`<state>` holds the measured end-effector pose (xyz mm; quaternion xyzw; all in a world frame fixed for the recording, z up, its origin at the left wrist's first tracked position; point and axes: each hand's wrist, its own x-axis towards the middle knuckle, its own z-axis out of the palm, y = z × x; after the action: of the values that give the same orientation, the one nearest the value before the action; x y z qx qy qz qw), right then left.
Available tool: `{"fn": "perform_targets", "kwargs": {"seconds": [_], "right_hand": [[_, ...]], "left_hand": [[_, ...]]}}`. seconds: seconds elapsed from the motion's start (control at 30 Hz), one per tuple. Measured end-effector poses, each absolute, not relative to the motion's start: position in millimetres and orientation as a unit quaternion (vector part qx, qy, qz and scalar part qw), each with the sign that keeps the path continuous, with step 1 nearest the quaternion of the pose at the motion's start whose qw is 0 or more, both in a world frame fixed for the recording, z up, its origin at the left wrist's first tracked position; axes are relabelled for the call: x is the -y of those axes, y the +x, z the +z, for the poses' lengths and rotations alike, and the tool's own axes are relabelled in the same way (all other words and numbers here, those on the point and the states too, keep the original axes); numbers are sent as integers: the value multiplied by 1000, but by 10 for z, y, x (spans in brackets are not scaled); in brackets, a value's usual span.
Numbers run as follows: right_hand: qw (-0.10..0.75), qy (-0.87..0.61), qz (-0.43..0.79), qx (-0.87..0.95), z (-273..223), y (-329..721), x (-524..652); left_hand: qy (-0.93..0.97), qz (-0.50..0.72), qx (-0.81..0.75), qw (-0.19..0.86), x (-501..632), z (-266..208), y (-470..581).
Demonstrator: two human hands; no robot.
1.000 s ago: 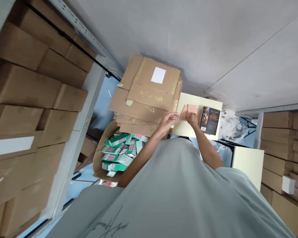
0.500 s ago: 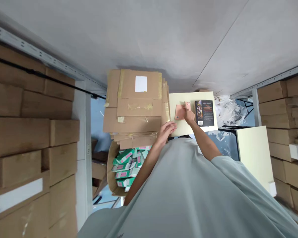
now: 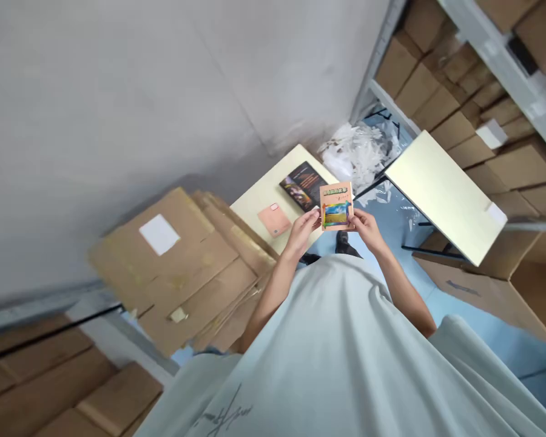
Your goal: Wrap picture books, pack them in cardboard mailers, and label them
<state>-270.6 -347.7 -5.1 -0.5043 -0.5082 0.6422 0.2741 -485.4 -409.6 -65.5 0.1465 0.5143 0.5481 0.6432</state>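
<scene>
Peach booklet (image 3: 330,197), picture cover toward the wearer, held up in front of the body, by the near edge of the cream table (image 3: 255,191). Left hand (image 3: 304,229): fingers pinching its left side. Right hand (image 3: 367,230): narrow pinch at lower right, thumb over the cover. Risk, as judged: hold is at the sides only, so a slack pinch could let it slip past the table to the blue floor (image 3: 389,221); squeezing hard could bow it. Second booklet (image 3: 274,220) and dark book (image 3: 307,185) lie near each other on the tabletop. Containers: open carton (image 3: 491,298), lower right, brown inner wall showing, bottom unseen; stacked cartons (image 3: 455,135), upper right, contents hidden
</scene>
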Motion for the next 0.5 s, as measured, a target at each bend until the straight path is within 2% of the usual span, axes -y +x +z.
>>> {"fn": "perform_targets", "kwargs": {"seconds": [0.13, 0.3, 0.5], "right_hand": [[357, -531, 617, 458, 74, -1918, 3507], [445, -548, 568, 424, -52, -891, 3256], [495, -568, 508, 418, -29, 269, 2988]], "left_hand": [[207, 493, -490, 688, 3581, -445, -4102], [269, 463, -491, 688, 3051, -304, -3058], [349, 413, -494, 681, 2456, -129, -1948]]}}
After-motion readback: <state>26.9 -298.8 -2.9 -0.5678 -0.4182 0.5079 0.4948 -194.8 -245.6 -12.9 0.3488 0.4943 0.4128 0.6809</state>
